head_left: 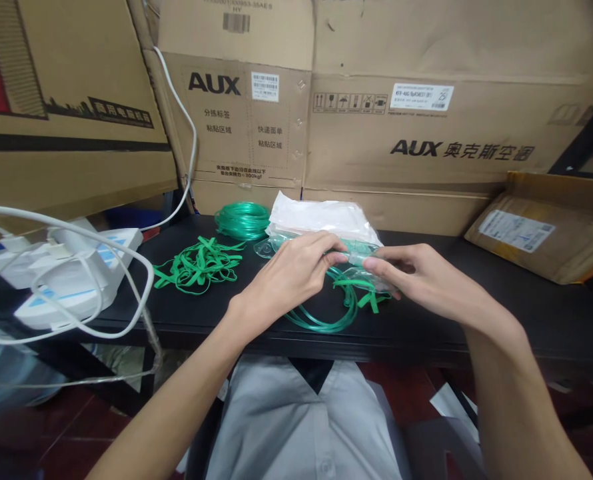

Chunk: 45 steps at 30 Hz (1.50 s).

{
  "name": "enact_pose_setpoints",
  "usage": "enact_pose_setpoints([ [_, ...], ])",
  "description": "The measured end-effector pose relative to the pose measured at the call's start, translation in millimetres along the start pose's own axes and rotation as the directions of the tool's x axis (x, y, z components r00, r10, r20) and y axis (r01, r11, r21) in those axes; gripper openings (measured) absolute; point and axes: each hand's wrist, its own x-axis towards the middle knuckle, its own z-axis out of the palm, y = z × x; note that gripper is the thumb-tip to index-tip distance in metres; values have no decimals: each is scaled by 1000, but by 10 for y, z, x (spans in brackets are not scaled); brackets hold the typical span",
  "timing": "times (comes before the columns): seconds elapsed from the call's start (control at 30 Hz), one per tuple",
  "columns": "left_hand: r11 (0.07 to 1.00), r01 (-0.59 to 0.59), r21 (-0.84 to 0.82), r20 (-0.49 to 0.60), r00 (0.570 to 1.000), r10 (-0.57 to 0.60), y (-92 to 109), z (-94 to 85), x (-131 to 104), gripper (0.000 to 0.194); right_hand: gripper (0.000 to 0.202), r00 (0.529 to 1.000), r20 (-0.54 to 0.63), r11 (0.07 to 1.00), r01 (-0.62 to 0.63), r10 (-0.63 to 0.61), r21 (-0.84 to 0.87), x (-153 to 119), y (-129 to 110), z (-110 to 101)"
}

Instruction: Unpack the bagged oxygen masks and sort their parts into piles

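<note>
A clear plastic oxygen mask (369, 275) is held between my two hands above the black table. My left hand (296, 267) comes in from the left, its thumb and fingers pinched on the mask's clear tube-like end. Facing it, my right hand (416, 270) grips the other side with thumb and fingers. A green elastic strap (373, 301) hangs below the mask. Under my hands lies a loop of green tubing (334, 325). Just behind them are more clear plastic pieces (265, 250) and white packets (321, 217). My fingers hide part of the mask.
Left of my hands lie a tangle of green straps (204, 263) and a coil of green tubing (242, 221). A white power strip (84, 283) with looping cables stands farther left. Large cardboard boxes (356, 147) wall off the back, and a smaller carton (541, 230) sits right.
</note>
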Motion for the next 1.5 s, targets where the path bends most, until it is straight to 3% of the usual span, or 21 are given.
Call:
enact_pose_setpoints([
  [0.57,997,53,-63,-73,996,-58,26,1,12,15,50,998,-54,996,22,-17,89,14,-71,39],
  [0.83,997,24,78,-45,999,-20,16,15,8,14,50,998,-55,996,-27,31,85,27,-76,60],
  [1.1,999,10,52,-52,999,-7,-11,46,14,15,45,997,-71,996,-1,7,86,42,-70,87],
  [1.5,994,9,105,-1,1000,-9,-52,33,8,16,47,980,-192,988,32,-61,-150,-2,-145,152],
])
